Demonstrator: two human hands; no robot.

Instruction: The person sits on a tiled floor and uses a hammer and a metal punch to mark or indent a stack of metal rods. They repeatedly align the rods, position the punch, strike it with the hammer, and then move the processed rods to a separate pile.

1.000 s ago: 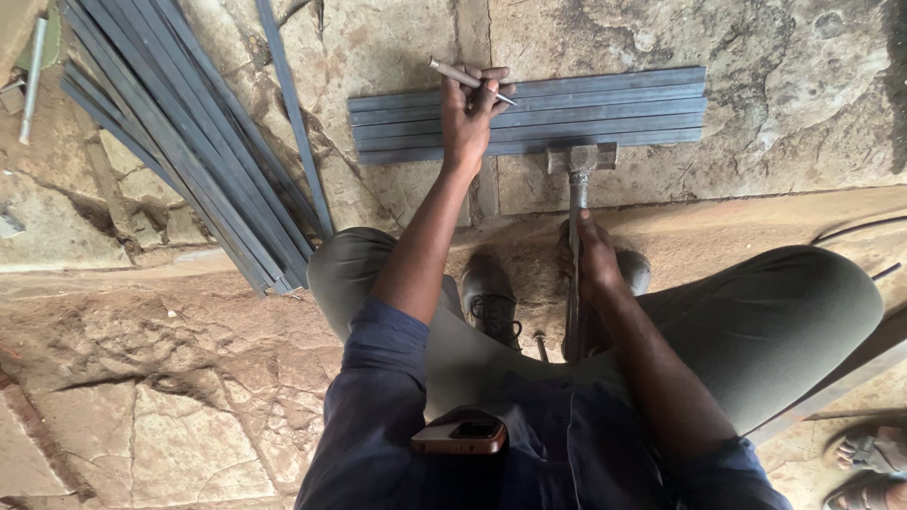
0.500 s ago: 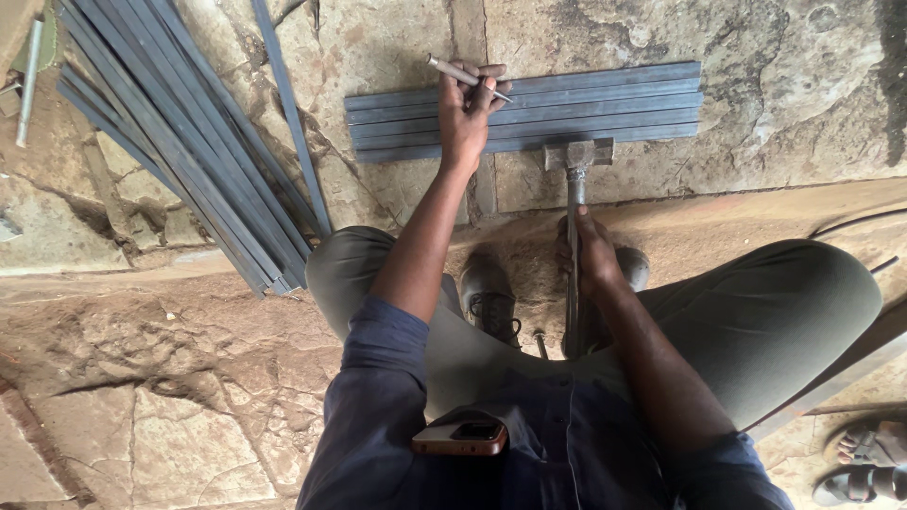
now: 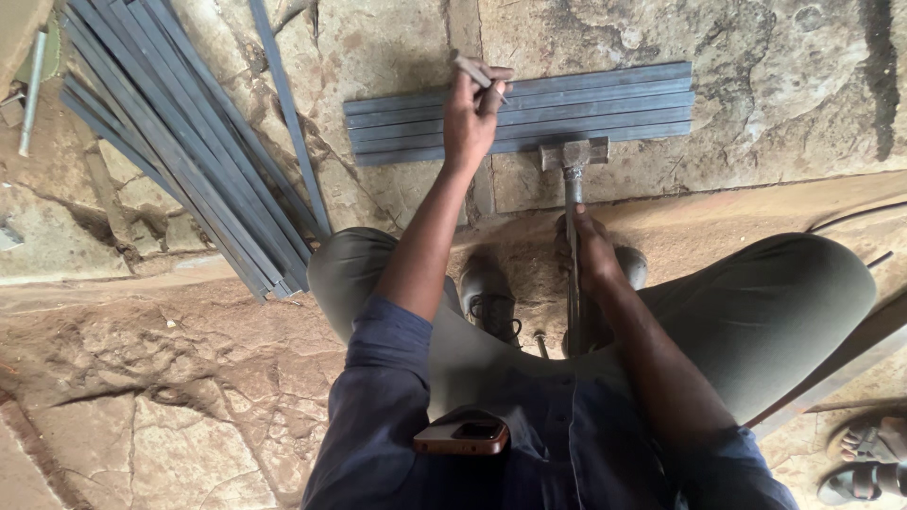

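While the left hand (image 3: 470, 118) pinches a short rod (image 3: 477, 73) between thumb and fingertips, the rod sits tilted over the upper edge of the strips (image 3: 529, 111), near their middle. The left grip is closed on the rod; whether the rod's lower end touches the strips cannot be told.

The strips are flat grey metal lengths laid side by side, long edges touching, across a stone floor (image 3: 775, 85). They run left to right with a slight upward slope to the right.

The right hand (image 3: 590, 247) is wrapped around the handle of a hammer (image 3: 573, 179), its grip closed on the handle just below the head. The hammer head rests at the lower edge of the strips, right of the left hand; the handle runs straight down toward the person.

Both arms wear rolled dark blue sleeves. The knees, in olive trousers (image 3: 784, 302), spread to either side, with dark shoes (image 3: 487, 297) between them on bare soil.

A phone (image 3: 463, 436) stands in the shirt pocket.

To the left, a bundle (image 3: 179, 142) of long grey bars lies diagonally on the stone, well apart from the strips. A sandalled foot (image 3: 864, 463) of another person shows at the lower right corner.
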